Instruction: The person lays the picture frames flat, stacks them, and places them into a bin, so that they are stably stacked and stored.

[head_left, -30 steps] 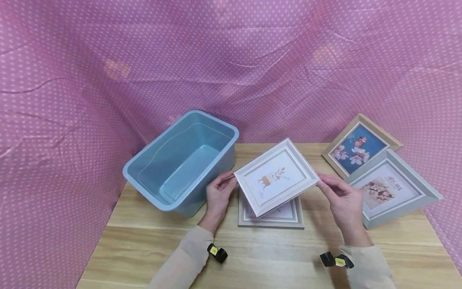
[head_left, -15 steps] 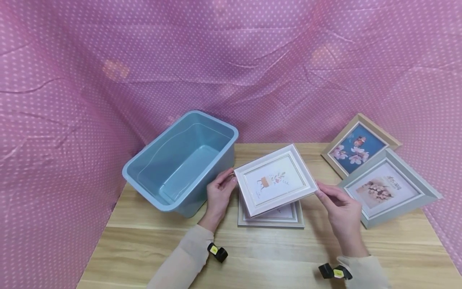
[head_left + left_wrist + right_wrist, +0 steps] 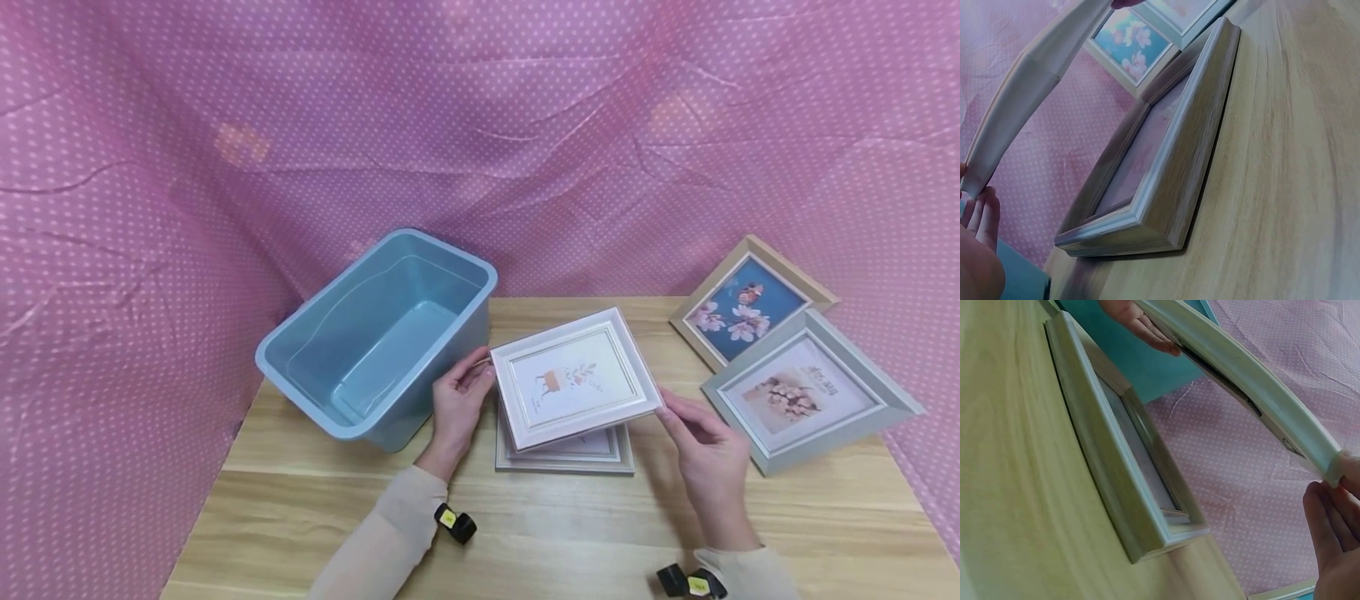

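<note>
A white picture frame (image 3: 573,379) with a small deer-like drawing is held tilted in the air between both hands. My left hand (image 3: 459,408) pinches its left edge, thumb on the near side. At the lower right corner, my right hand (image 3: 708,462) grips it between thumb and fingers. Beneath it a second picture frame (image 3: 564,467), light wood-toned, lies on the table, its picture mostly hidden in the head view. Both wrist views show a gap between the raised white frame (image 3: 1029,87) and the lying frame (image 3: 1107,444).
A blue plastic tub (image 3: 375,333) stands left of the frames, close to my left hand. To the right, a grey-green frame (image 3: 810,392) overlaps a tan frame (image 3: 742,308) with a blossom picture. Pink dotted cloth (image 3: 480,150) hangs behind the wooden table (image 3: 300,500).
The white frame's far right corner has lowered and shifted right, so it tilts less. My right hand has come down slightly toward me. The left hand has hardly moved.
</note>
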